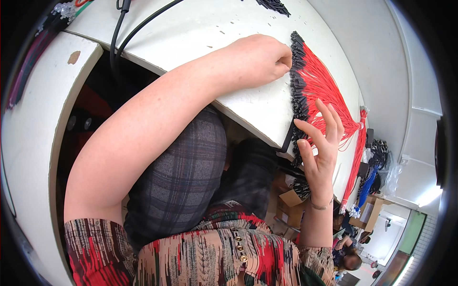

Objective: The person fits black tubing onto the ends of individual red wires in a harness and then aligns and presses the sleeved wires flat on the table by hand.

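Note:
A fan of red wires (318, 78) lies on the white table, gathered together at its right end. Black sleeves (298, 90) cover the wire ends and form a dense row along the fan's left side. My left hand (262, 59) reaches across the table to the upper part of this row, its fingers curled in. Whatever its fingertips hold, if anything, is hidden. By the row's lower end, at the table edge, my right hand (324, 138) has its fingers spread, thumb and index finger apart, with nothing visible between them.
Black cables (119, 35) hang over the table edge at the upper left. More black pieces (274, 5) lie at the far side. Another red wire bundle (354, 164) runs along the right. Beyond it are cardboard boxes (366, 213) and a person (350, 260).

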